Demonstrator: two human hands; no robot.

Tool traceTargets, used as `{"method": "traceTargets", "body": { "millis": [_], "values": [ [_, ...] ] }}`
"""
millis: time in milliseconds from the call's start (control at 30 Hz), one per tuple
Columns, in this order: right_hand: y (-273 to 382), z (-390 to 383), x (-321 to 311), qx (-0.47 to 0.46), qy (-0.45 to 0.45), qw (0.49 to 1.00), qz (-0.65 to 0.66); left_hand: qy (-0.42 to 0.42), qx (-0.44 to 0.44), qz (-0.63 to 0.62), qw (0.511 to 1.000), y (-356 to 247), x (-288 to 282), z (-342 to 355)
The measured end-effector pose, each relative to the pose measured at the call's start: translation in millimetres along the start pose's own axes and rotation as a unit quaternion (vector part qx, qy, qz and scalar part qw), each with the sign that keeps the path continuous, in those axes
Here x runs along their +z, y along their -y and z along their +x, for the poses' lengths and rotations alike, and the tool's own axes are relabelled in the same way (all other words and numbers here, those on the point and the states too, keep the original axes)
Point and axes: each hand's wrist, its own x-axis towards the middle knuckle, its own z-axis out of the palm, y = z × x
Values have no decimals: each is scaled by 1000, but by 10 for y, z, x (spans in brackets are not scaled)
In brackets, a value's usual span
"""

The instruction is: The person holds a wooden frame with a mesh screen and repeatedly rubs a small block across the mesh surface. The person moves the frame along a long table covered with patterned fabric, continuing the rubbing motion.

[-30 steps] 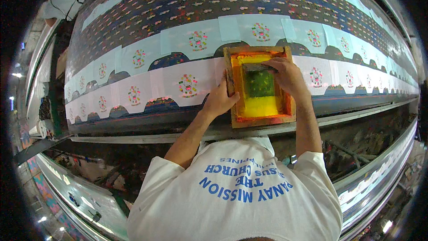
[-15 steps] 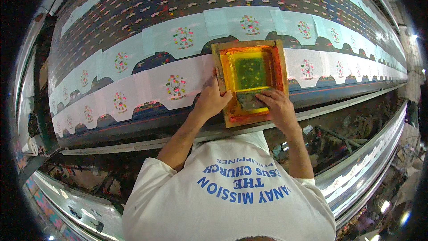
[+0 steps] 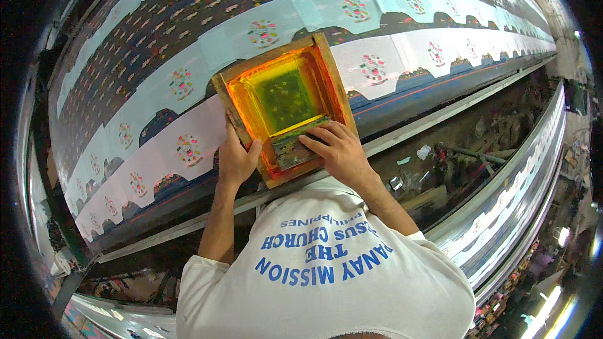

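Long printed cloth covers the table; your wooden screen frame lies flat on it. Your left hand grips its near edge, your right hand holds the squeegee at the near end. You seem mid-print; next, probably lift squarely.

I see a white short-sleeved T-shirt with blue block lettering printed across it; both forearms bare, left hand and right hand ungloved, no rings
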Motion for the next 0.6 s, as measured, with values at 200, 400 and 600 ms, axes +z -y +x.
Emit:
{"method": "traceTargets", "body": {
  "millis": [200,400,600],
  "values": [
    [-897,-281,-510,6,-30,1000,5,26,-62,-21,998,-807,697,370],
    [-1843,-646,-875,19,-24,999,-17,11,-7,-40,999,-1268,1647,815],
    [-2173,-674,-989,-20,-5,999,-27,19,-4,-99,995,-1296,1897,919]
  ]
}}
